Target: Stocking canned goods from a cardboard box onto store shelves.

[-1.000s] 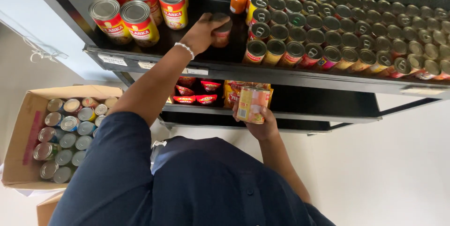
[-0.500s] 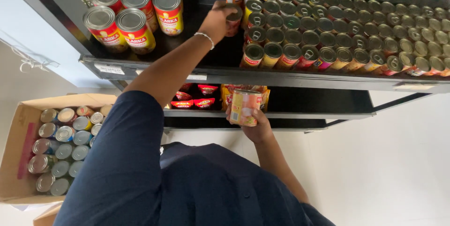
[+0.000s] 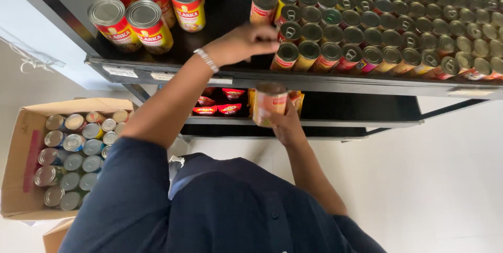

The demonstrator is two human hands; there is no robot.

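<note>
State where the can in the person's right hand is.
In the head view, the can sits mid-frame in the right hand, just below the black shelf edge.

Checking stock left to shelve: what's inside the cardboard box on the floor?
The cardboard box holds upright cans, silver tops showing, packed in rows. Its right part is covered by the person's left sleeve, so the count there is hidden.

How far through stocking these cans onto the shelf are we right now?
Done: the top shelf already carries long rows of small cans. In hand: the left hand is at the left end of those rows beside a can, and the right hand holds another can below the shelf edge. Left: the cardboard box on the floor is full of cans.
</note>
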